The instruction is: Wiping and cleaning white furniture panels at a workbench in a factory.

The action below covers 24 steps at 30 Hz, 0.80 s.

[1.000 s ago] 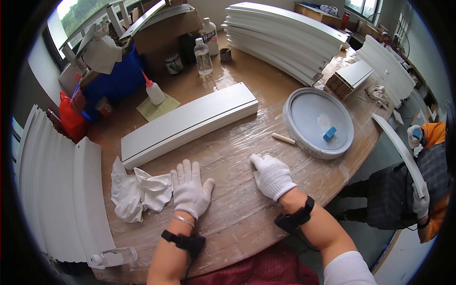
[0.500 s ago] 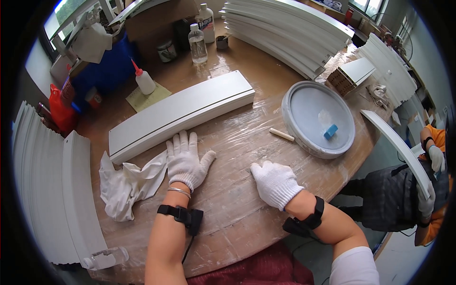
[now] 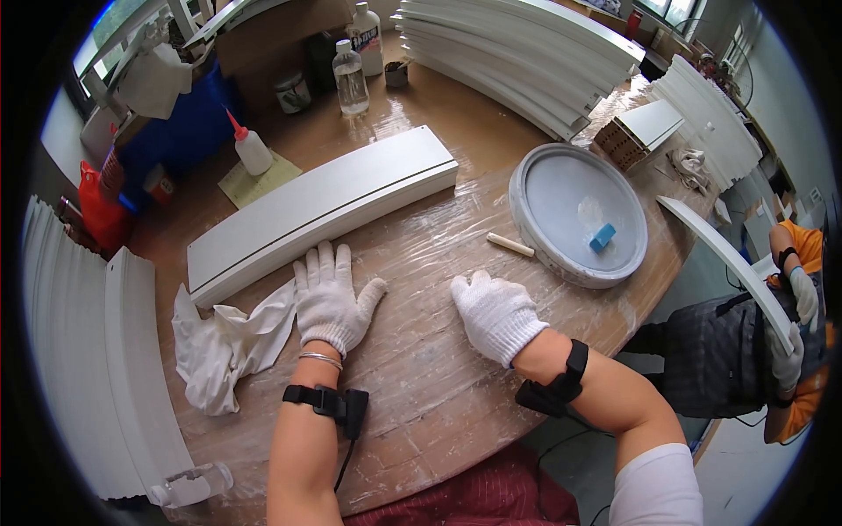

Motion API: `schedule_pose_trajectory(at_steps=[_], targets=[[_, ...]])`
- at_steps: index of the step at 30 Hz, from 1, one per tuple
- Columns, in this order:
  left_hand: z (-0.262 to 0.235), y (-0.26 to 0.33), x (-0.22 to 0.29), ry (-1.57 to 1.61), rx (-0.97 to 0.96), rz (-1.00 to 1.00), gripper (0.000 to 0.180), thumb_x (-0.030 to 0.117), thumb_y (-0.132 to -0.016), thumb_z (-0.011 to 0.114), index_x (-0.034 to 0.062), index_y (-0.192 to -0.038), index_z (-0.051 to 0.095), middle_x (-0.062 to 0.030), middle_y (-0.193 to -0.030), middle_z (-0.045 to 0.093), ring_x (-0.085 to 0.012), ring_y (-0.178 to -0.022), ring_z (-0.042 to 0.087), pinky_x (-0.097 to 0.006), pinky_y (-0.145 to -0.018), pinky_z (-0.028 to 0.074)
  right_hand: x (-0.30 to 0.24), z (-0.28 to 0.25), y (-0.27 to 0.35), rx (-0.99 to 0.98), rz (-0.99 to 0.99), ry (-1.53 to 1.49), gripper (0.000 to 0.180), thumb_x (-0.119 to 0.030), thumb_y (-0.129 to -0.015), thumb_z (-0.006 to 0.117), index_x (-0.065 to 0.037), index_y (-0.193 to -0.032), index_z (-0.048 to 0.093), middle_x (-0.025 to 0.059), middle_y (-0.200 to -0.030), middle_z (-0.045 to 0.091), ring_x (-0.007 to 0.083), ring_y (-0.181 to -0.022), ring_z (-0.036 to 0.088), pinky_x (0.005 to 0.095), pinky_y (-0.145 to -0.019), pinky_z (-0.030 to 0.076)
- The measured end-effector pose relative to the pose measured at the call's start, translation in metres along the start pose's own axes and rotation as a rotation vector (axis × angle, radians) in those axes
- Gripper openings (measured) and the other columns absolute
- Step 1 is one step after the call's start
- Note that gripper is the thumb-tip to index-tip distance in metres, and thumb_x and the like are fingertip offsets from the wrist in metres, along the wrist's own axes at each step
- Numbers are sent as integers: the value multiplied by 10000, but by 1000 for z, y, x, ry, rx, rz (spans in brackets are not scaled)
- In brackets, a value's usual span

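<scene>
My left hand [image 3: 331, 298], in a white knit glove, lies palm down on the table with its fingers spread. Its fingertips reach the near edge of a long white panel stack [image 3: 324, 210] that has a dark groove along it. A crumpled white cloth [image 3: 232, 346] lies just left of this hand. My right hand [image 3: 495, 316], gloved the same way, rests on the table as a loose fist. Nothing sticks out of it, though its palm side is hidden. Beyond it lie a short cream stick [image 3: 510, 245] and a round grey lid-like tray [image 3: 570, 193] bearing a blue block [image 3: 602, 238].
White strips are piled at the far side [image 3: 517, 66] and the left [image 3: 74, 351]. A red-tipped squeeze bottle [image 3: 253, 152], a clear bottle [image 3: 351, 83] and a lying plastic bottle [image 3: 193, 485] are on the table [image 3: 412, 386]. At right a co-worker holds a white strip [image 3: 732, 263].
The whole view has shifted slightly, so everything sits a little farther left in the picture. Both hands keep their pose and place on the table.
</scene>
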<state>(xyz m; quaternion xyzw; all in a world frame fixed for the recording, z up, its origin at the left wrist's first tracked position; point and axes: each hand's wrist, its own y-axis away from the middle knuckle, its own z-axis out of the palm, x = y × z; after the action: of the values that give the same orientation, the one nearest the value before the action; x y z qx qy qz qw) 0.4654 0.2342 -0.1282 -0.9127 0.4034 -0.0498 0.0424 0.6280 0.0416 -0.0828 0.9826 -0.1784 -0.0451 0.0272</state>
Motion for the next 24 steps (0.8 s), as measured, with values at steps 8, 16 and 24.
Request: schedule_pose_trajectory(at_steps=[8,16,24], targets=[[-2,1,-5,-1,12,-11,899,682,-964,504,9,-1554,414,-261,-1630,346,-430,-1520,285,-535,-1275,134,22,-16,-28,-112,149,-91,291,-135,-935,605,-64,-1214,569,229,-1114,692,388,-1047,712,477,-866,586],[-6,-1,1,1,-17,3,887,660,-966,520,4,-1553,412,-266,-1627,348,-432,-1520,284,-539,-1273,135,91,-23,-93,310,277,-180,285,-255,-965,588,-79,-1188,614,223,-1153,692,395,-1081,690,478,-951,552],[4,-12,8,-11,7,185,875,658,-977,489,2,-1551,414,-261,-1625,356,-426,-1520,294,-537,-1276,135,71,22,24,517,-25,134,221,-120,-880,614,-46,-1078,680,63,-760,623,245,-745,640,374,-643,496]])
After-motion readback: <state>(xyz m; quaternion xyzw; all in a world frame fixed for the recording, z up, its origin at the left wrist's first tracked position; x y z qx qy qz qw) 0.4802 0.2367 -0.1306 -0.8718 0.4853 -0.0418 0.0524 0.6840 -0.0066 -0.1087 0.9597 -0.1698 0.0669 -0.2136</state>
